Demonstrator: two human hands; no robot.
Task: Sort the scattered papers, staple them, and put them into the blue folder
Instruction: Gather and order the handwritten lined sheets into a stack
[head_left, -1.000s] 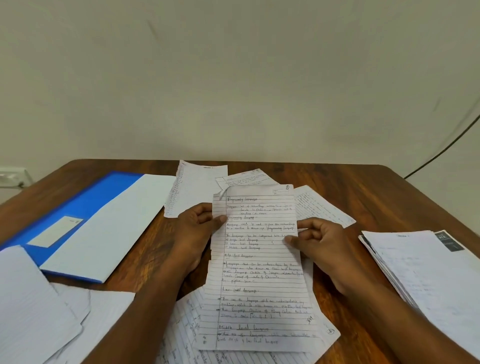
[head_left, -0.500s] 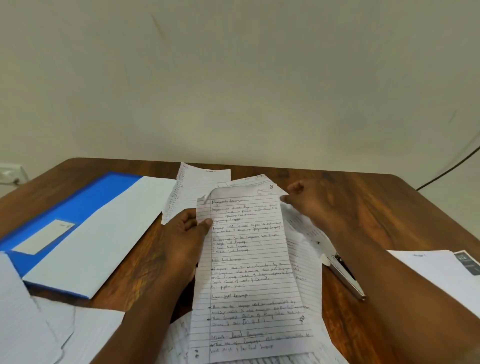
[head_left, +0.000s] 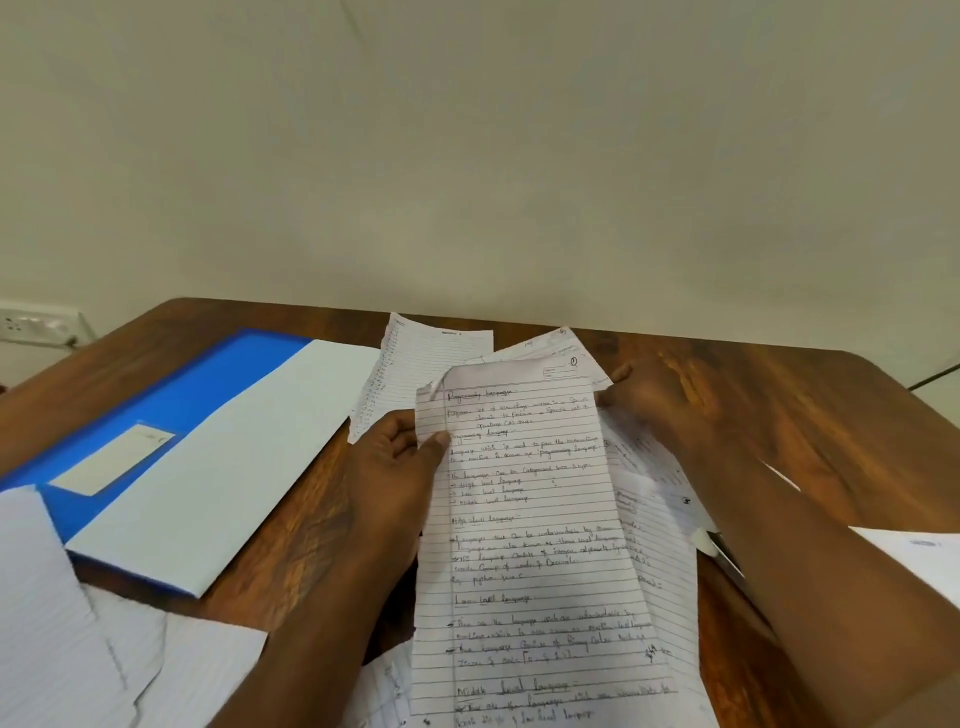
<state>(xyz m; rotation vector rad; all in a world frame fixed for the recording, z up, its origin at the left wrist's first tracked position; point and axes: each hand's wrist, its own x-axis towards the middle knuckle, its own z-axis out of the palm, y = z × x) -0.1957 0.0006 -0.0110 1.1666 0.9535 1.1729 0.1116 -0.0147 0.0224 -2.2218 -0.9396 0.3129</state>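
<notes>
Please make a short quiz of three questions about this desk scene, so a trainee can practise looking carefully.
1. True or false: the blue folder lies on the table on the person's left.
2. Which hand grips the handwritten page by its left edge? A) left hand B) right hand
3. Fill in: the right hand reaches to the page's top ______ corner.

Key: 1 true. 2 A. 3 right.
</notes>
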